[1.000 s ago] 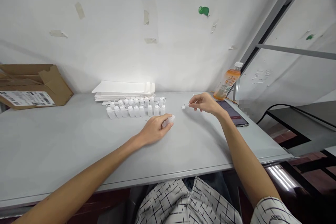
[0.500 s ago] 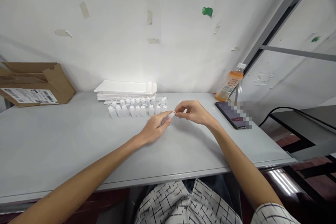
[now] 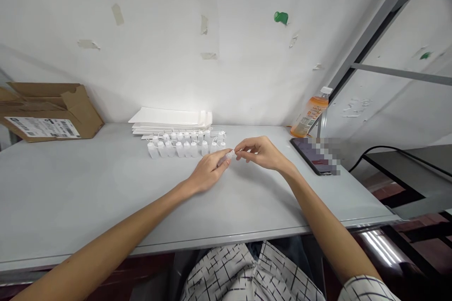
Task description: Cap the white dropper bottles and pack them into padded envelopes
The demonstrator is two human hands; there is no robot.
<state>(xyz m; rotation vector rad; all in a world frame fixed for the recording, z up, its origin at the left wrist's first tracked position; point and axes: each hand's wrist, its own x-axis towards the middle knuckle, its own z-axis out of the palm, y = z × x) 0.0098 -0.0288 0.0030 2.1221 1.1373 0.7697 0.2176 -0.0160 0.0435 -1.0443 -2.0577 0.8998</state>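
My left hand (image 3: 209,169) is closed around a small translucent white squeeze bottle (image 3: 229,155), which lies tilted with its top pointing right. Most of its body is hidden by my fingers. At that top, my right hand (image 3: 257,151) pinches the bottle's small cap between thumb and fingertips; the cap itself is mostly covered. Just behind and left of my left hand, several matching squeeze bottles (image 3: 180,149) stand upright in rows on the grey table (image 3: 116,188), with thin looped straps at their tops.
A stack of white flat sheets or envelopes (image 3: 169,116) lies behind the bottles. An opened cardboard box (image 3: 52,113) sits at the far left. To the right are an orange drink bottle (image 3: 309,115) against the wall and a phone (image 3: 310,155).
The view has shifted slightly. Both hands stay together at the small bottle, with only a slight movement of the right fingers at its top.
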